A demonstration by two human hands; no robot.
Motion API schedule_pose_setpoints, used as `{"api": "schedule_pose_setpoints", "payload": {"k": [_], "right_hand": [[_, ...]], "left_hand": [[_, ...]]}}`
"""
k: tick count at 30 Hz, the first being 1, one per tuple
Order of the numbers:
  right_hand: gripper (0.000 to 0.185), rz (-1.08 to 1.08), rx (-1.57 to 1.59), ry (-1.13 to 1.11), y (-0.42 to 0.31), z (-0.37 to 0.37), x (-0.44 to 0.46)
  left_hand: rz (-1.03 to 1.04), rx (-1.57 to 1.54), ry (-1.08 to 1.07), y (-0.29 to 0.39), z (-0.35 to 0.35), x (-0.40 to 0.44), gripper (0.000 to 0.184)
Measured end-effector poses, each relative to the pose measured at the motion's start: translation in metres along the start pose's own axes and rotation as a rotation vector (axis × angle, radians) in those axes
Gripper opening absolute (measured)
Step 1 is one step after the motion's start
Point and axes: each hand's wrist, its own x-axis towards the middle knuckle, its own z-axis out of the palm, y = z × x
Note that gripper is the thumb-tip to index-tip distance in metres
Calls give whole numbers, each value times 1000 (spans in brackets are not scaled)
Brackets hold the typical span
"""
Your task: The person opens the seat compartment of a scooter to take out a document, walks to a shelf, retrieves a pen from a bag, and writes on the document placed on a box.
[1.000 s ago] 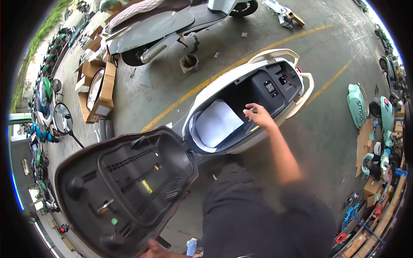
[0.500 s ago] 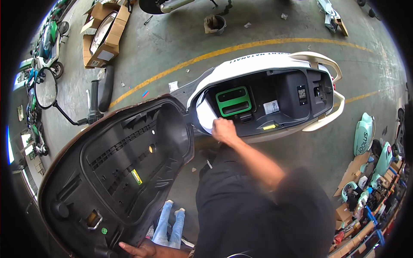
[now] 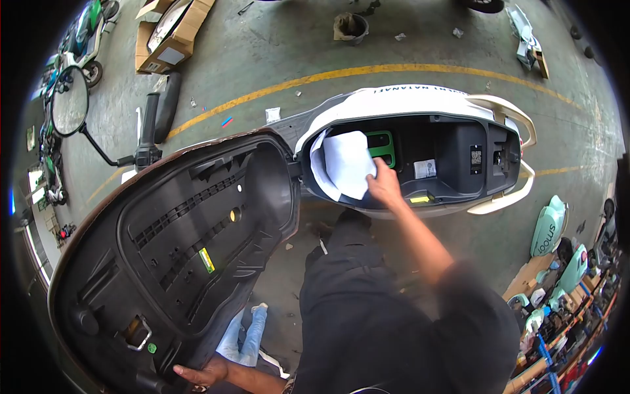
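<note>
My right hand (image 3: 385,182) pinches the edge of a white paper sheet (image 3: 348,163) over the scooter's open underseat compartment (image 3: 449,152). More white paper (image 3: 319,172) stands against the compartment's front wall. The sheet partly covers a green slotted panel (image 3: 382,146) on the compartment floor. At lower left my left hand (image 3: 205,373) grips the rim of the raised scooter seat (image 3: 197,223), thumb on its black underside; the other fingers are mostly hidden beneath.
Left of the seat are a handlebar grip (image 3: 149,118) and a round mirror (image 3: 69,102). A cardboard box (image 3: 172,51) and a bucket (image 3: 354,27) stand on the floor beyond. Mint body panels (image 3: 548,226) lie at right. A person's jeans-clad legs (image 3: 246,335) show below the seat.
My right hand has drawn the white sheet up and rightward from the front wall, over part of the green panel. My left hand stays on the seat rim. The view has shifted slightly.
</note>
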Motion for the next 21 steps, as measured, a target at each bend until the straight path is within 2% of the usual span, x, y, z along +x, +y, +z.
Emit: {"api": "schedule_pose_setpoints", "payload": {"k": [1,2,3,5,6,8,9,11,12,13,14,15,16,17,18,19,21], "right_hand": [[43,-15,18,57,-11,-18,-1],[37,-52,68,12,-27,-36,-8],[31,-101,121,-37,-45,-48,-17],[22,-660,18,-131,-75,-50,-54],[20,-752,-9,-277,-97,-48,-80],[18,-894,-50,-533,-119,-30,-126],[15,-900,-58,-675,-131,-21,-143],[12,-1087,-134,-835,-134,10,-164],[12,-1201,-161,-851,-155,14,-167],[11,-1239,-278,-845,-137,20,-177],[10,-1298,-383,-892,-133,32,-183],[10,-1391,-502,-1119,-130,53,-183],[11,-1444,-441,-1114,-124,57,-188],[17,-1482,-526,-1204,-125,60,-191],[26,-1760,-493,-1354,-109,90,-158],[26,-1856,-556,-1436,-120,102,-152],[29,-1666,-543,-1577,-127,102,-171]], "left_hand": [[-379,-336,63,30,19,15,50],[-732,-692,274,61,38,30,45],[-775,-624,334,67,48,30,48],[-816,-590,451,73,64,30,51],[-815,-617,501,74,68,28,51],[-862,-769,434,79,56,12,50],[-614,-377,429,67,58,-27,50],[-412,193,572,57,34,-85,51],[-547,-250,219,101,34,-47,47],[-609,-305,68,125,41,-35,50],[-592,-283,-25,140,40,-35,54],[-568,-223,-88,140,34,-37,58],[-562,-203,-198,146,27,-54,63],[-587,-195,-325,148,17,-74,68],[-552,-165,-457,149,11,-107,71],[-621,-226,-610,146,-10,-118,72],[-823,-368,-570,157,-67,-154,68]]}}
